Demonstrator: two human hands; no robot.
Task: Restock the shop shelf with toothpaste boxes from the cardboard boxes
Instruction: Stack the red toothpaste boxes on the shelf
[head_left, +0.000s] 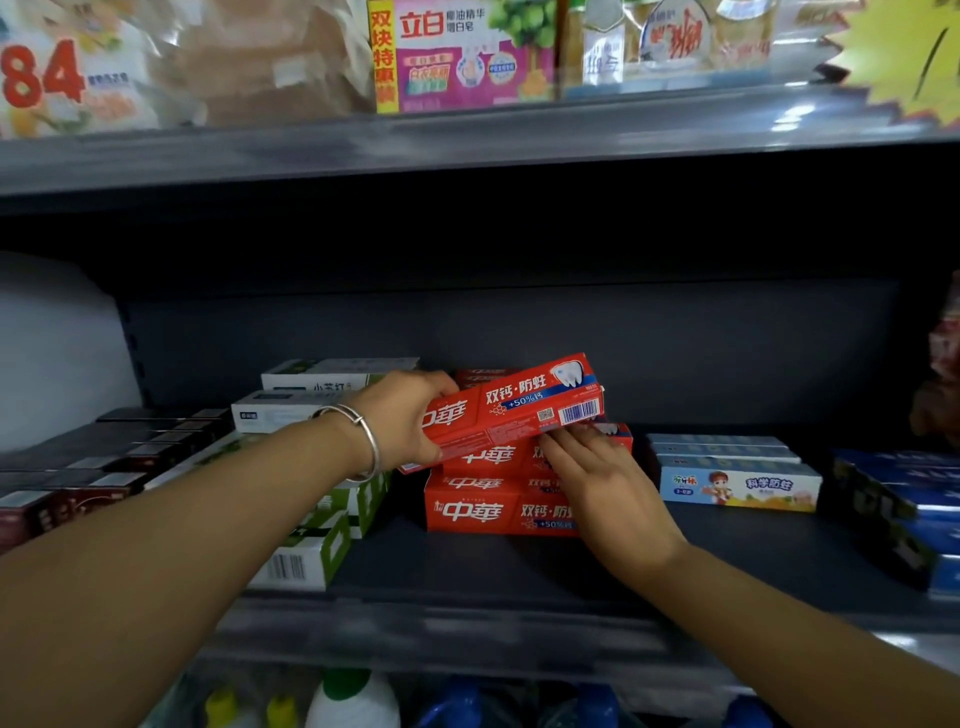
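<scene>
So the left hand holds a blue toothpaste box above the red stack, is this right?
Not quite: in the head view the toothpaste box that the left hand holds above the red stack is red, not blue.

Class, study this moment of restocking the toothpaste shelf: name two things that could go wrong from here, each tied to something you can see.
1. The left hand grips only one end of the tilted red toothpaste box, so its far end could swing down and knock the red stack askew.
2. The right hand rests against that stack; a push might slide boxes toward the children's toothpaste boxes.
</scene>
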